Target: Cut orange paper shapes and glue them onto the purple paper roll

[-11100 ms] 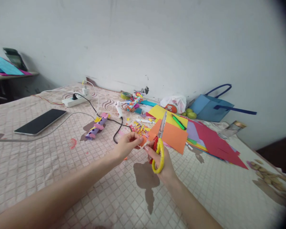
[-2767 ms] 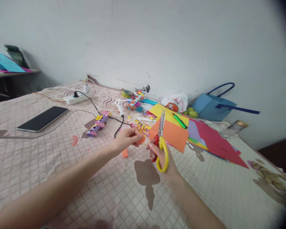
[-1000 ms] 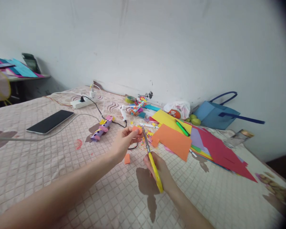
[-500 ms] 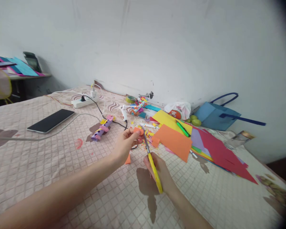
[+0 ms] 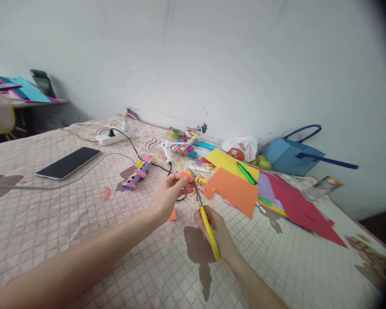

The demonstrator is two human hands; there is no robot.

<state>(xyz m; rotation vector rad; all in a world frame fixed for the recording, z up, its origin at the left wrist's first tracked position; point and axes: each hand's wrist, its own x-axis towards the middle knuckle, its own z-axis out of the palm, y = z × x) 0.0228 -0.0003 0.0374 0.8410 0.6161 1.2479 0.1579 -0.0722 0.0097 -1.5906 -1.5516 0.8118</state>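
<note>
Above the table [image 5: 141,257], our left hand [image 5: 169,193] pinches 1 orange paper piece [image 5: 187,175]; our right hand [image 5: 216,227] grips yellow-handled scissors [image 5: 209,229].

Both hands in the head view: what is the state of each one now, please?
Left hand: closed, pinching a small orange paper piece.
Right hand: closed around yellow-handled metal scissors.

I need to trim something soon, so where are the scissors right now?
In the head view, the scissors are in the right hand, blades beside the left hand.
</note>
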